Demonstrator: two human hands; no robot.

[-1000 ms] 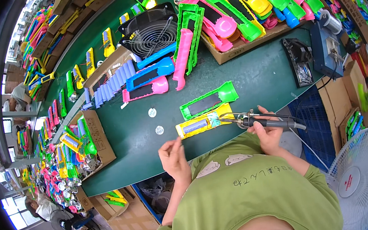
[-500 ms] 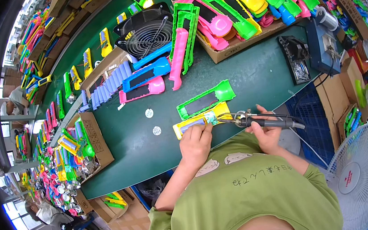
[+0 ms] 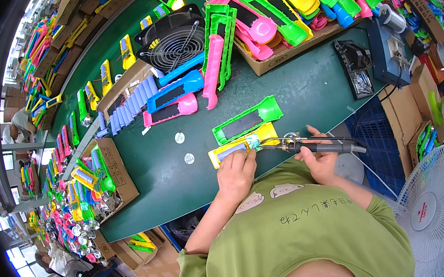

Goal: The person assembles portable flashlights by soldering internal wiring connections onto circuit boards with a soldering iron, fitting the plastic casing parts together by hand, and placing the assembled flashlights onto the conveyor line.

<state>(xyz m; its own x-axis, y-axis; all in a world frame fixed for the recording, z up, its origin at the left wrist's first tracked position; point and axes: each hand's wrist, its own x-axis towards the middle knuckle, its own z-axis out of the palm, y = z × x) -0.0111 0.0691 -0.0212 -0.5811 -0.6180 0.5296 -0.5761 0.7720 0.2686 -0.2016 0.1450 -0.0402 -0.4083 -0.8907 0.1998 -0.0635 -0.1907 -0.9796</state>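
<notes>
My right hand (image 3: pixel 320 165) is closed around the dark handle of a soldering iron (image 3: pixel 327 147), whose metal front end carries a thin cable and points left. Its tip meets, or sits just over, a small pale green circuit board (image 3: pixel 254 141) in a yellow plastic housing (image 3: pixel 268 131). A bluish cylindrical battery (image 3: pixel 232 150) lies in the same housing. With bent fingers, my left hand (image 3: pixel 237 176) grips the near edge of the yellow housing against the bench. Just beyond it lies a green housing (image 3: pixel 270 108) with a dark panel and thin wires.
Behind are a black fan (image 3: pixel 173 46), blue and pink housings (image 3: pixel 188 104), a row of batteries (image 3: pixel 134 100) and a cardboard box (image 3: pixel 271 66) heaped with housings. A solder spool (image 3: pixel 393 19), a blue-grey unit (image 3: pixel 386 56) and a black tray (image 3: pixel 359 83) stand right; a filled box (image 3: pixel 119 165) sits left.
The view has shifted very slightly. Both hands keep their grips, and the iron's tip stays at the circuit board.
</notes>
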